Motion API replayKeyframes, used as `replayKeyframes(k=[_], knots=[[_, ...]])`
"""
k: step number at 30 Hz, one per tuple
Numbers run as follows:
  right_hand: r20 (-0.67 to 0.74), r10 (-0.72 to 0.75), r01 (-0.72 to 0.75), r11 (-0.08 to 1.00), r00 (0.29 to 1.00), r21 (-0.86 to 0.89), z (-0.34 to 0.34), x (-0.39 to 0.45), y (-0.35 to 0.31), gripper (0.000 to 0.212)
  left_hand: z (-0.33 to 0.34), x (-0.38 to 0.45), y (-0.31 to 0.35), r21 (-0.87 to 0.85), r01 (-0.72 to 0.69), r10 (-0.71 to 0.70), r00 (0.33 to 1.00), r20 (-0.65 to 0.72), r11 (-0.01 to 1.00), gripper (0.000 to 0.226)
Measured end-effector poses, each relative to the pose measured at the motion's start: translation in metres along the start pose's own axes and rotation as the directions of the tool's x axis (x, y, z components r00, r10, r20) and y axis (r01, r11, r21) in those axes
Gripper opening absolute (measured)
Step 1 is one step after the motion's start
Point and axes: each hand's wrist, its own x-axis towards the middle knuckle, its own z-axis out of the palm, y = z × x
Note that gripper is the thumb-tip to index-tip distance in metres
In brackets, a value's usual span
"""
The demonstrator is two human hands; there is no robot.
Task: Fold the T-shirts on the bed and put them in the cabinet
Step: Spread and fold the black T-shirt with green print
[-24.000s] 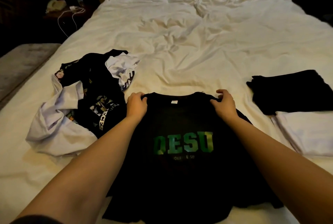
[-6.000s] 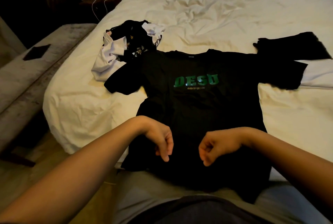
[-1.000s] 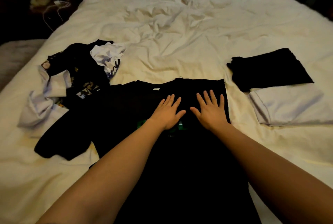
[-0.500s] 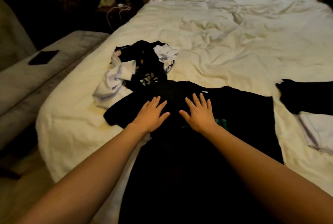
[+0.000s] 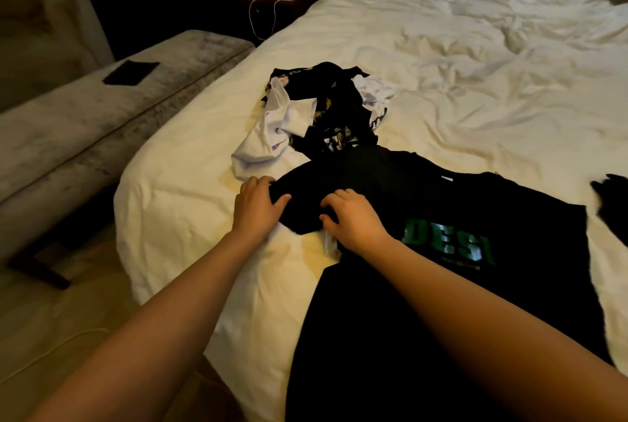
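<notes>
So the black cotton T-shirt with green block lettering is spread print-up on the white-sheeted bed, near the foot edge and a bit toward the left corner, with its hem end running off the bottom of the shot. Both hands are on its left sleeve. The left hand has its fingers curled over the sleeve's outer edge with the thumb on top, so it's gripping the cloth. The right hand has bent fingers bunched into the fabric nearer the shoulder, pinching it too. My guess is that two grips on the one sleeve mean it's about to be flipped inward across the chest.

The right side already looks turned in. That edge runs straight and cuts off the lettering, so the left side would be the matching step.

Orientation: the collar with its small white tag sits toward 12 o'clock and the hem toward 6. The long axis runs away from the person and leans slightly right. The sleeve sticks out toward 10 o'clock.

At roughly 11 o'clock from the shirt, touching its shoulder, is the crumpled heap of black and white unfolded T-shirts. It's probably parked there within reach for next. A dark folded garment peeks in at 3 o'clock.
</notes>
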Motion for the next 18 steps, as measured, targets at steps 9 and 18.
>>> replayKeyframes(k=[9, 18], knots=[[0.172, -0.070, 0.088, 0.991, 0.983, -0.099, 0.037, 0.017, -0.029, 0.049, 0.003, 0.019, -0.021, -0.367, 0.231, -0.202, 0.972, 0.117, 0.901, 0.022], [0.023, -0.044, 0.043, 0.998, 0.999, 0.046, 0.050, 0.022, -0.051, 0.022, -0.005, 0.028, -0.028, -0.679, 0.278, -0.304, 0.949, 0.085, 0.680, 0.016]])
